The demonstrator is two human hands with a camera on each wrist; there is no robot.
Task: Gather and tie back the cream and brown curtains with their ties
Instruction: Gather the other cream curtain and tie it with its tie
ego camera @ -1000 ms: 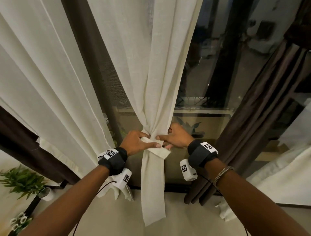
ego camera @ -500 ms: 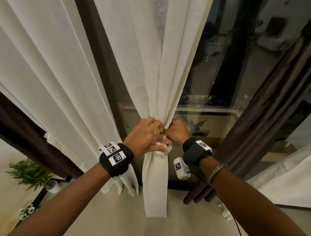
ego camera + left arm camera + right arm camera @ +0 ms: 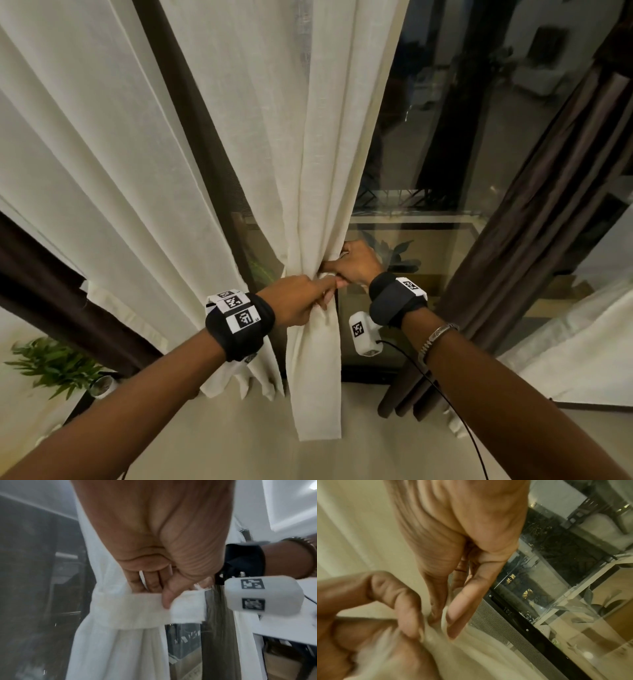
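The cream curtain (image 3: 318,164) hangs gathered into a narrow bundle in the middle of the head view. A cream tie (image 3: 137,608) is wrapped around the bundle at hand height. My left hand (image 3: 325,291) grips the front of the tie, thumb pressed on the band and fingers (image 3: 150,581) tucked behind it. My right hand (image 3: 337,265) is at the bundle's right edge and pinches a fold of the cream fabric (image 3: 436,626) at the tie between thumb and forefinger. The brown curtain (image 3: 548,212) hangs loose to the right.
A second cream curtain (image 3: 102,178) and a dark brown one (image 3: 51,294) hang at the left. Behind the bundle stand a glass window (image 3: 445,137) and its dark frame (image 3: 191,120). A potted plant (image 3: 54,366) sits at the lower left. White fabric (image 3: 582,342) lies at the right.
My left hand has turned over the front of the bundle and closed on the tie. My right hand has shifted up to the bundle's right edge. The tie's loose end no longer sticks out.
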